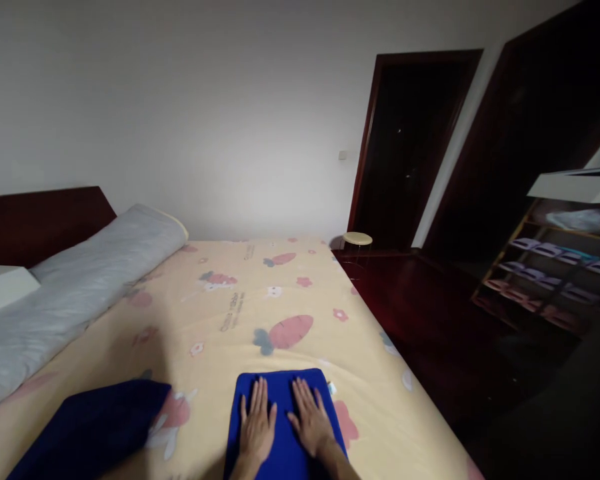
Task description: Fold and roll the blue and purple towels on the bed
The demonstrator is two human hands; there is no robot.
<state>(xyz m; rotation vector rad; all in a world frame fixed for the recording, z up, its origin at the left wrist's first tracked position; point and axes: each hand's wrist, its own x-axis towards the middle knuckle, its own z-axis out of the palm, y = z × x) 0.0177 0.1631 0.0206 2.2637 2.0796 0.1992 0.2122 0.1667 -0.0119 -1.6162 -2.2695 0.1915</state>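
Note:
A folded blue cloth (283, 407) lies flat on the bed near its front, shaped like a neat rectangle. My left hand (257, 427) rests palm down on its left half, fingers stretched out. On the right half lies my right hand (311, 417), also flat with fingers extended and the thumb apart. Further left, a second dark blue cloth (90, 423) sits on the sheet, partly in shadow and cut off by the lower edge. A small white tag (331, 388) shows at the folded cloth's right edge.
The bed carries a cream sheet (260, 287) with carrots and rabbits. A long grey bolster (95, 273) lies by the dark headboard (45, 217), near a white box (5, 287). Beyond the bed stand a round stool (357, 239), a dark door (415, 147) and a shoe rack (555, 267).

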